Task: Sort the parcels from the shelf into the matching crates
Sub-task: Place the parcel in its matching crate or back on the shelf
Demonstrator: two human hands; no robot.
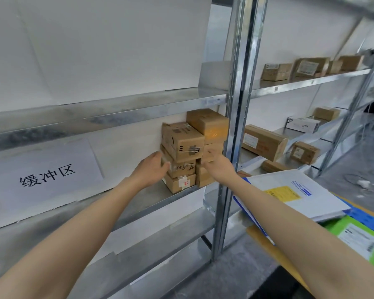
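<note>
Blurred: fingertips of both hands are smeared, so contact w/ the boxes is hard to read.
Facing away: L hand (153, 167) and R hand (219, 167) are seen from the back, palms hidden.
Cut off: both forearms leave the frame at the bottom; green mailer (358, 236) is clipped by the rt edge.
Hidden: rt boxes (212, 151) are partly behind R hand and the post (231, 126). Back box (207, 121) shows top and front only. Labels are too small to read.
L hand: at L end of the stack, on mid box (181, 168). Thumb is up near the base of top box (181, 141), fingers bent at the box's front-L corner. It touches, but a real grip vs mere contact can't be told.
R hand: at rt side of the stack, fingers stretched fwd, loose, holding nothing. Tips are at the front of rt boxes; touching or just short is unclear.
Stack: on the shelf (151, 190), far rt end, against the back wall, just beside the post. L column: top box sits skewed on mid box (scribble on front), which sits on low box (179, 183) w/ a red-white label.
Sign (45, 173): white sheet w/ black characters, on the back wall L of the stack.
Next bay: more brown boxes incl. long box (263, 142), well apart from the hands.
White mailer (296, 193): yellow label, lies over the green mailer, lower rt, partly under R forearm.
</note>
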